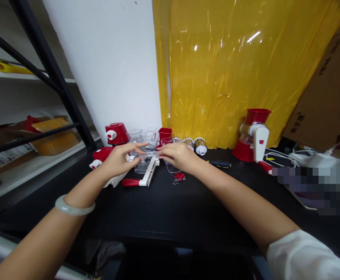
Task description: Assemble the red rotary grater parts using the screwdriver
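Observation:
Both my hands reach to the back of a black table [164, 206]. My left hand [118, 158] and my right hand [178, 154] are closed on the two ends of a clear plastic part [148, 154] held just above the table. Under it lie a clear cup-shaped piece [142, 167] and a white crank handle with a red grip [142, 179]. A red and white grater body [99, 156] lies next to my left hand. A pale bangle [74, 207] sits on my left wrist.
Behind the hands stand red housings [116, 133], clear hoppers [149, 136] and metal drum blades [200, 145]. An assembled red and white grater [253, 135] stands at right, near a screwdriver [220, 164], small red screws [179, 177] and white cables [289, 157]. A yellow plastic curtain [240, 66] hangs behind; shelving [35, 136] is left.

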`<state>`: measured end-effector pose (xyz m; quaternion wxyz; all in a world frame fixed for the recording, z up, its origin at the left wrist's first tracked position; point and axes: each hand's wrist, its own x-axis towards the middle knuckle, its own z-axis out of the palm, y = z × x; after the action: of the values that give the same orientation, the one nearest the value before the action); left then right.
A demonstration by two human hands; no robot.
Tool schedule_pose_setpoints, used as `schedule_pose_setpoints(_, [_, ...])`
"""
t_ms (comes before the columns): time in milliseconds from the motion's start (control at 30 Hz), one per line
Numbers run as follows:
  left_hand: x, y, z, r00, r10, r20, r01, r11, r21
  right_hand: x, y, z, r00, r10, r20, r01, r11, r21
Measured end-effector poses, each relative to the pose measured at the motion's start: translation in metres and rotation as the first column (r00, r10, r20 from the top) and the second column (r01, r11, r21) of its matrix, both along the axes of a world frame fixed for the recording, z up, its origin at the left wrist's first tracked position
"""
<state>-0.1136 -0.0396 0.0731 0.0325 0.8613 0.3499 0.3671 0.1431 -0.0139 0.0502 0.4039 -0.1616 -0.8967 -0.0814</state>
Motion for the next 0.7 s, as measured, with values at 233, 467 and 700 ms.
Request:
schedule_pose_setpoints(233, [-0.003, 0.007, 0.027, 0.990, -0.125, -0.072, 0.104, 0.964, -0.244, -0.003, -0.007, -0.008, 0.982, -0.180, 0.062, 0.175, 0.982, 0.073])
schedule_pose_setpoints(467, [0.016, 0.008, 0.040, 0.939, -0.166, -0.301, 0.080, 0.957, -0.279, -0.009, -0.009, -0.017, 0.972, -0.218, 0.087, 0.179, 0.929, 0.322])
schedule_pose_setpoints(700, [0.022, 0.010, 0.037, 0.870, -0.138, -0.474, 0.012, 0.966, -0.259, -0.016, -0.014, -0.021, 0.969, -0.210, 0.128, 0.145, 0.908, 0.394])
